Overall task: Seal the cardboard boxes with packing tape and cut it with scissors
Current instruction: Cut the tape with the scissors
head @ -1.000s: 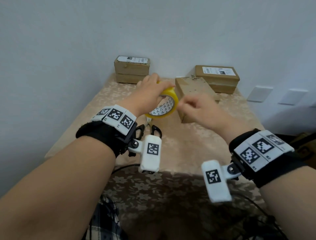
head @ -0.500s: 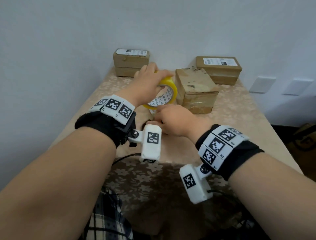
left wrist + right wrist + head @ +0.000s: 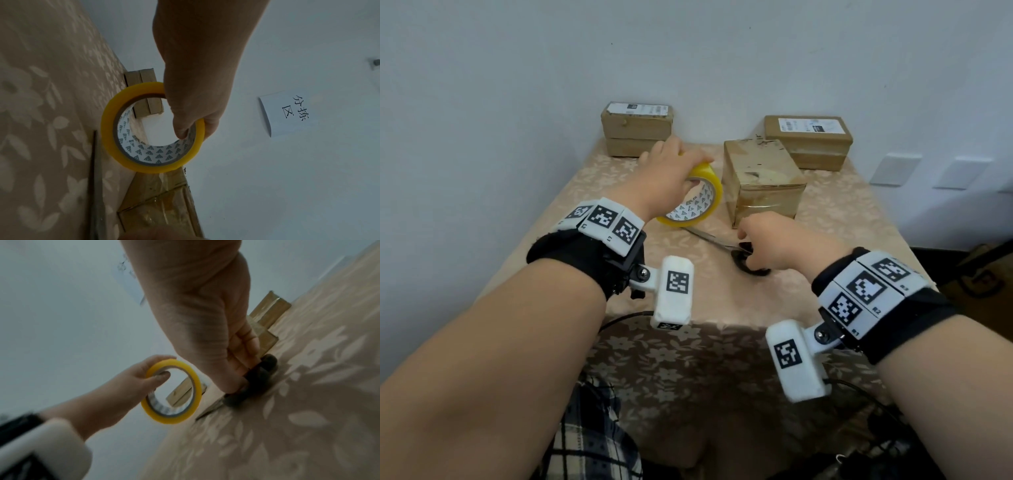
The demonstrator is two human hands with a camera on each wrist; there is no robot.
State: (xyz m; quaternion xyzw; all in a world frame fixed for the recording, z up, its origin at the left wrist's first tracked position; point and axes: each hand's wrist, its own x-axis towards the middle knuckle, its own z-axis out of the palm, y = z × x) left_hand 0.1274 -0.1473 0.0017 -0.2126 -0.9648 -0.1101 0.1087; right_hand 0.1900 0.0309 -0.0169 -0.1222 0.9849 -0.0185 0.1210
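Right hand [image 3: 770, 243] now lower centre, fingers curled on scissors [image 3: 726, 245] handles, ready for cut; left hand [image 3: 664, 178] grips tape roll [image 3: 697, 202] beside box [image 3: 760, 174], strip taut

Right hand [image 3: 774, 240] hides scissors [image 3: 751, 263] handles; box labels [image 3: 812, 125] unreadable.
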